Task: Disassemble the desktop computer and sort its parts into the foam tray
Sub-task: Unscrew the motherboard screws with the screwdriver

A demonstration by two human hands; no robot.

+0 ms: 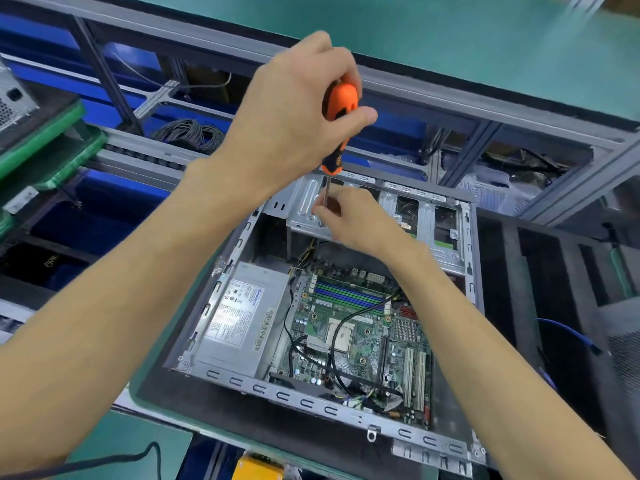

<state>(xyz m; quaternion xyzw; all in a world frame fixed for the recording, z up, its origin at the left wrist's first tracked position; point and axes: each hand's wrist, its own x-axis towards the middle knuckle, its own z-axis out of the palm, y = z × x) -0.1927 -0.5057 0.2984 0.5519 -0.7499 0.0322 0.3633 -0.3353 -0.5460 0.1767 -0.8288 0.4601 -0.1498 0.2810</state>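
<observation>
Head view: a person unscrews the drive cage [381,216] of an open desktop computer [322,327].

Left hand [294,123] grips an orange screwdriver [337,123]; right hand [349,216] pinches its shaft. Next: free the screw; foam tray [540,289] waits right.

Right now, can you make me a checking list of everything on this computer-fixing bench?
Surface: green bench mat; case sits on a dark pad.
Job's things: open computer case with power supply, motherboard and drive cage inside; foam tray to the right.
Clutter: another power supply upper left.
Grippers: left hand grips an orange screwdriver; right hand pinches its shaft at the cage.
Cables: black cables across motherboard; blue cable on tray; grey coil behind.
Surroundings: aluminium frame shelving, blue bins.
</observation>
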